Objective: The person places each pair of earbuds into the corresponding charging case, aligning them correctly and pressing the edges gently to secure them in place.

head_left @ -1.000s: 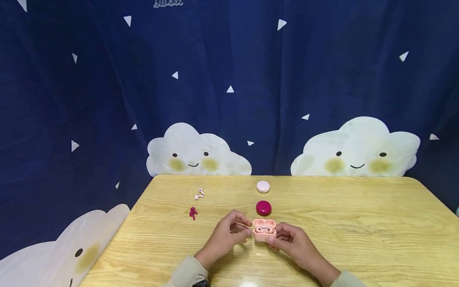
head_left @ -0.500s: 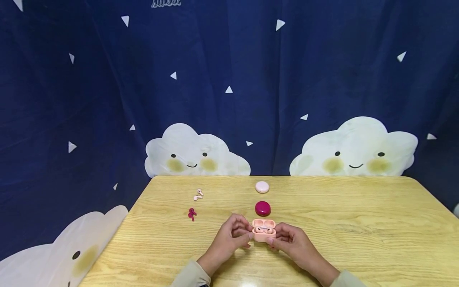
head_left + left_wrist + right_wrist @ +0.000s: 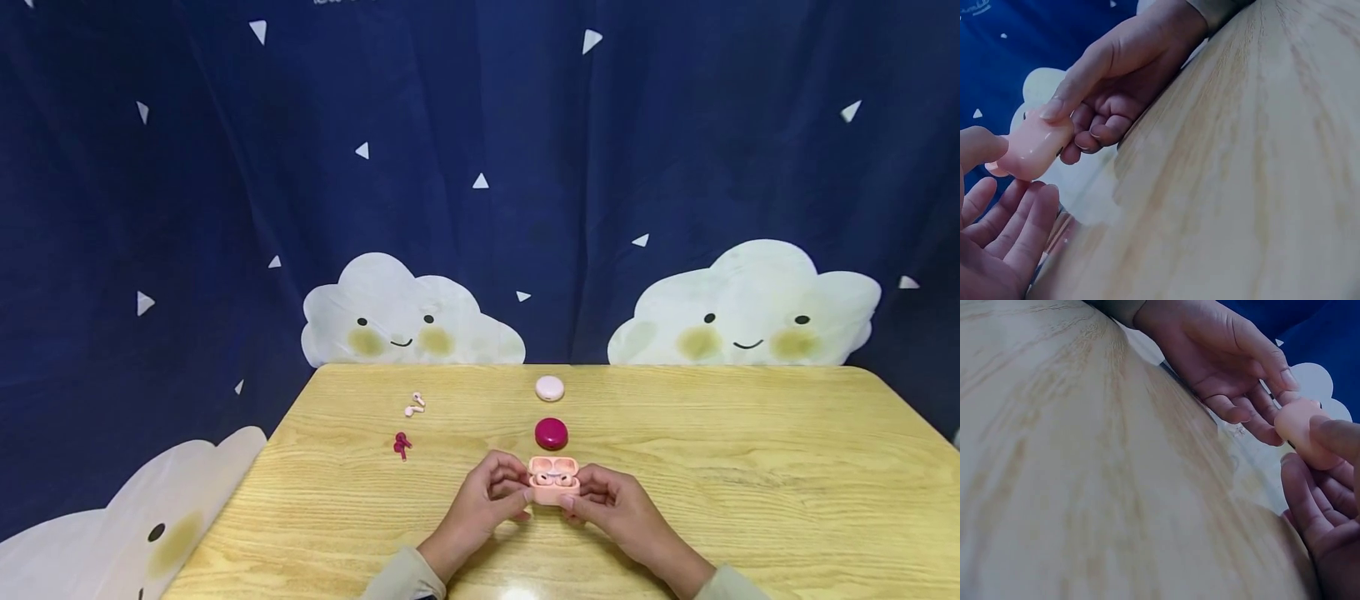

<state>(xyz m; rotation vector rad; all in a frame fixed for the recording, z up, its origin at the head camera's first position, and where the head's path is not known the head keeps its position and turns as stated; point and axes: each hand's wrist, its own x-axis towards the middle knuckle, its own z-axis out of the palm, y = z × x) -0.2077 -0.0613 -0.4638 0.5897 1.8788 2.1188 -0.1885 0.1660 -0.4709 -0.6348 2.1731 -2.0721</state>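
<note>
A peach-pink earbud case [image 3: 554, 495] is held just above the table with its lid raised. Two earbuds [image 3: 553, 480] of the same colour sit inside it. My right hand [image 3: 618, 504] grips the case's right side, thumb on the front. On the other side, my left hand [image 3: 487, 500] holds the left edge between thumb and fingers. Both wrist views show the rounded front of the case [image 3: 1035, 147], with a thumb from the right hand [image 3: 1125, 69] lying on it in the left wrist view.
Behind the case lie a round magenta case [image 3: 551, 433] and a round pale pink case [image 3: 550, 388], both closed. To the left are magenta earbuds [image 3: 402, 446] and pale pink earbuds [image 3: 415, 405]. A blue curtain [image 3: 480, 125] hangs beyond the wooden table [image 3: 735, 467].
My left hand has come in slightly to the right, its thumb and fingers now against the case's left edge. The right hand keeps its hold, and the earbuds stay inside.
</note>
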